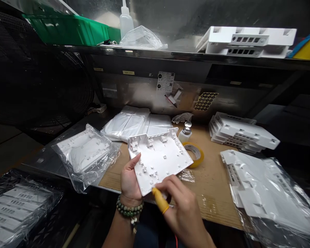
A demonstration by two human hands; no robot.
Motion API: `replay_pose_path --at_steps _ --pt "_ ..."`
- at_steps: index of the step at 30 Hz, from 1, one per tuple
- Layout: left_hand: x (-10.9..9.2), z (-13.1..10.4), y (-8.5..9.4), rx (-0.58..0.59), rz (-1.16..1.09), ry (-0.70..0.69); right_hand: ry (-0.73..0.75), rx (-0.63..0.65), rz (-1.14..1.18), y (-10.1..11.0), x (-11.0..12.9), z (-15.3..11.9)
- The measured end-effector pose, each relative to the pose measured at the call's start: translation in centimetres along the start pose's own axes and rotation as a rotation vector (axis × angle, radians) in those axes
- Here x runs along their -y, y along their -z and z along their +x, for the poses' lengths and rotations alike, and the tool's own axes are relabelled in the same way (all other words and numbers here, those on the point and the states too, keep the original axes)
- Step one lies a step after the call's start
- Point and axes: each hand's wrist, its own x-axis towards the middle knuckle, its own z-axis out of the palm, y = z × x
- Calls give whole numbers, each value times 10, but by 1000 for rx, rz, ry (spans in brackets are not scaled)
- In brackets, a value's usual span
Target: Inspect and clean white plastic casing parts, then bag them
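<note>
A white plastic housing cover (161, 158), its inner side with clips and posts facing up, is tilted above the bench. My left hand (131, 181) grips its left edge, thumb on the inner face, a bead bracelet at the wrist. At the lower edge of the cover, my right hand (182, 199) has its thumb and forefinger closed together. A yellow finger cot (160, 200) covers the thumb. Something dark shows between those fingers, too hidden to name. Behind the cover lie a roll of yellow tape (199, 156) and a pump bottle (185, 133).
Bagged white covers lie left (86, 151) and right (268, 186). A stack of covers (240, 132) stands at the back right, clear plastic bags (129, 122) at the back. A shelf (181, 55) above holds a green bin (67, 31). More bagged covers (10, 210) sit lower left.
</note>
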Motion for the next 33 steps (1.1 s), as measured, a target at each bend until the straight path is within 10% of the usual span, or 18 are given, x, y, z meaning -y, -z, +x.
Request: replay_pose_path --at_steps 9,25,33 --pt "-43 -13 28 310 -48 83 -274 -405 -176 87 -70 -16" --pt "-44 -22 50 420 -38 88 -208 -315 -278 91 -86 -12" --pt "-39 -42 51 293 19 207 -60 -424 -142 91 -40 42"
